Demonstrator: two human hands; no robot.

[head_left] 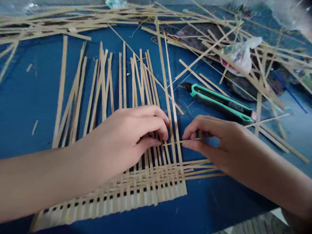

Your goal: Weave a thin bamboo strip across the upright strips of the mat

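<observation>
Left hand (124, 143), fingers together, rests on woven bamboo strips (156, 182); right hand (212, 143), fingers clamped, pinches a thin strip (192, 139).

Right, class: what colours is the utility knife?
Black with green trim on the utility knife, as the head view shows.

Woven bamboo mat (109, 203) on table (31, 97), right in front of me. Loose strips (102, 84) run back from mat's far edge. My left hand (122, 139) on them, my right hand (214, 143) just beside it, thin strip (192, 140) between fingers. Utility knife (219, 102) just behind right hand. Strip pile (73, 19) farthest back, plastic bag (237, 55) among strips back right.
</observation>
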